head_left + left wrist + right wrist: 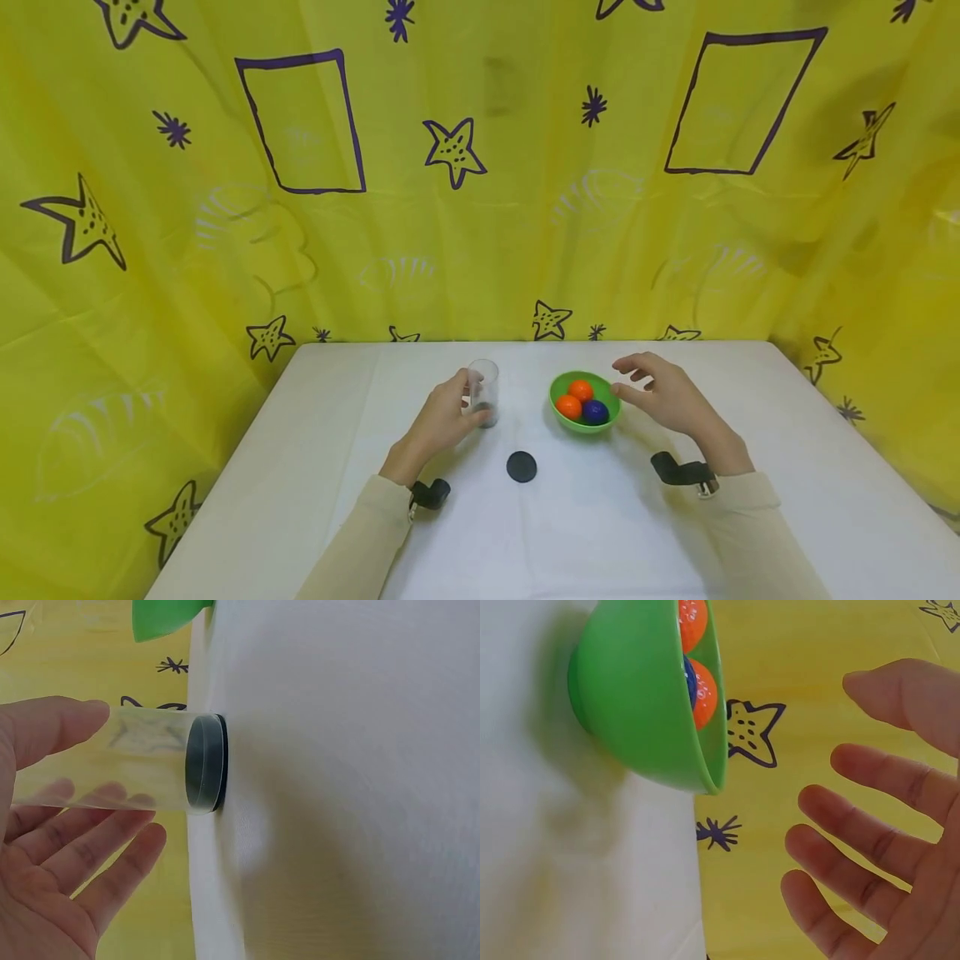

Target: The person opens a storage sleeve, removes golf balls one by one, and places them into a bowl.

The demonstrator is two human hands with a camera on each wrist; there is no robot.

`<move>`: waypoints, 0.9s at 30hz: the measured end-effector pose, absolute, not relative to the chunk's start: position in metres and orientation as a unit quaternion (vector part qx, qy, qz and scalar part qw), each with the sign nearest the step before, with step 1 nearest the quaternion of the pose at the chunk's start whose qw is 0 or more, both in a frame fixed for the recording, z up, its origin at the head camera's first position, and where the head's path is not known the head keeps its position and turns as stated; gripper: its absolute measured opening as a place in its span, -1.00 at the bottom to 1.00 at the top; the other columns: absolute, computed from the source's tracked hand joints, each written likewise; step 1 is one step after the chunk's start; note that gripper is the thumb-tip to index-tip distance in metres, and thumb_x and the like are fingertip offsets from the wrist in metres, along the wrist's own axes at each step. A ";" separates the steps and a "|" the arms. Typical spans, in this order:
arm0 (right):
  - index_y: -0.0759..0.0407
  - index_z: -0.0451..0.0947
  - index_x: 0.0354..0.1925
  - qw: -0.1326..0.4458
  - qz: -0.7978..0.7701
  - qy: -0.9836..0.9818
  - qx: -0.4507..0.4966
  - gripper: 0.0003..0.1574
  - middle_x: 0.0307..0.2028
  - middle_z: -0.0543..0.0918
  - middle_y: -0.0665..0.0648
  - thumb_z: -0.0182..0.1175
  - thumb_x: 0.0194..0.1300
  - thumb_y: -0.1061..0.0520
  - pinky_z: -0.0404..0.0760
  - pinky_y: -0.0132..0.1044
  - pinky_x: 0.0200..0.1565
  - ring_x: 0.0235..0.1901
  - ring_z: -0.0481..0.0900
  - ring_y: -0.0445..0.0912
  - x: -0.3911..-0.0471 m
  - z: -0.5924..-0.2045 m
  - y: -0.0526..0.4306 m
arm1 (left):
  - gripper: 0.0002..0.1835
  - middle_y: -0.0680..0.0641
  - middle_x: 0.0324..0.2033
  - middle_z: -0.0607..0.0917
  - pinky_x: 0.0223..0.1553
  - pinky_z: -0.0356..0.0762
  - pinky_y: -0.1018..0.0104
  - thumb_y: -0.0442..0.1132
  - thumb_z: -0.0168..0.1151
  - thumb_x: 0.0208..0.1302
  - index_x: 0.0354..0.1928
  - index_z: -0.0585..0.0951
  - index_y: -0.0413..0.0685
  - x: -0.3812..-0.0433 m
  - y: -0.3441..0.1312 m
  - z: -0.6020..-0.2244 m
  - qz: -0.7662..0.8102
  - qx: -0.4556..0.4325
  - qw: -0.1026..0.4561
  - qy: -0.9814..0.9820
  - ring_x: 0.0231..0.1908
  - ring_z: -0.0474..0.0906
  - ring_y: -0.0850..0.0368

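Observation:
A clear cylindrical container point(484, 392) with a dark base stands upright on the white table. My left hand point(444, 414) holds it from the left side, thumb on one side and fingertips showing through the clear wall point(97, 776) on the other. To its right sits a green bowl point(586, 427) with two orange balls point(581, 391) and a dark blue ball point(596, 412) inside. My right hand point(663, 396) hovers just right of the bowl's rim, fingers spread and nothing in them. In the right wrist view the fingers point(855, 825) stand apart from the bowl point(634, 697).
A flat black disc point(521, 467) lies on the white table point(585, 517), nearer to me, between container and bowl. Behind the table's far edge hangs a yellow curtain point(517, 250) with stars and outlined shapes. Each wrist wears a strap with a black camera mount point(678, 471).

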State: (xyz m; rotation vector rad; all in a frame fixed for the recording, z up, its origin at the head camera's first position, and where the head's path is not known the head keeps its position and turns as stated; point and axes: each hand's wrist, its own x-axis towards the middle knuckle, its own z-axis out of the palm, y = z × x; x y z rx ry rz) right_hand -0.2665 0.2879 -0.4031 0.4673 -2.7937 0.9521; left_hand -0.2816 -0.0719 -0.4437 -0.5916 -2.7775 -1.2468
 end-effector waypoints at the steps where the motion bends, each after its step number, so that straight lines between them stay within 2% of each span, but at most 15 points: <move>1: 0.27 0.57 0.17 0.080 0.315 -0.933 0.153 -0.52 0.15 0.64 0.32 0.30 0.42 0.02 0.62 0.13 0.08 0.05 0.59 0.19 -0.266 -0.403 0.289 | -0.50 -0.19 0.15 0.65 0.11 0.63 0.02 -0.21 0.45 0.27 0.16 0.46 -0.16 -0.282 -0.072 -0.444 -0.403 -0.185 0.019 -0.896 0.04 0.63 -0.12; 3: 0.28 0.55 0.19 0.086 0.313 -0.934 0.148 -0.49 0.16 0.62 0.33 0.29 0.42 0.00 0.59 0.20 0.11 0.07 0.57 0.22 -0.266 -0.402 0.291 | -0.47 -0.19 0.16 0.65 0.13 0.63 0.01 -0.20 0.43 0.29 0.22 0.45 -0.15 -0.283 -0.072 -0.445 -0.405 -0.175 0.015 -0.897 0.07 0.63 -0.12; 11: 0.31 0.52 0.23 0.105 0.315 -0.933 0.135 -0.45 0.18 0.59 0.37 0.26 0.45 -0.01 0.53 0.23 0.14 0.13 0.53 0.28 -0.264 -0.397 0.301 | -0.46 -0.20 0.18 0.63 0.15 0.63 -0.02 -0.15 0.39 0.35 0.27 0.42 -0.13 -0.285 -0.072 -0.448 -0.409 -0.151 -0.008 -0.900 0.15 0.61 -0.13; 18: 0.34 0.49 0.25 0.123 0.315 -0.934 0.119 -0.42 0.18 0.57 0.43 0.24 0.47 -0.02 0.48 0.29 0.17 0.15 0.49 0.32 -0.263 -0.394 0.311 | -0.32 -0.24 0.26 0.59 0.31 0.48 -0.12 -0.19 0.39 0.31 0.40 0.34 -0.18 -0.287 -0.086 -0.447 -0.381 -0.161 -0.030 -0.910 0.29 0.52 -0.19; 22: 0.35 0.48 0.26 0.133 0.310 -0.935 0.107 -0.42 0.17 0.56 0.44 0.24 0.47 -0.01 0.46 0.29 0.18 0.16 0.48 0.33 -0.264 -0.393 0.315 | -0.36 -0.25 0.30 0.56 0.35 0.44 -0.11 -0.23 0.35 0.33 0.40 0.39 -0.22 -0.288 -0.099 -0.443 -0.332 -0.154 -0.040 -0.930 0.30 0.50 -0.20; 27: 0.35 0.47 0.27 0.131 0.303 -0.940 0.091 -0.39 0.20 0.54 0.46 0.23 0.47 -0.03 0.45 0.31 0.17 0.17 0.46 0.35 -0.263 -0.392 0.319 | -0.43 -0.24 0.30 0.57 0.32 0.47 -0.13 -0.18 0.34 0.36 0.35 0.46 -0.17 -0.287 -0.112 -0.434 -0.295 -0.127 -0.035 -0.946 0.27 0.52 -0.19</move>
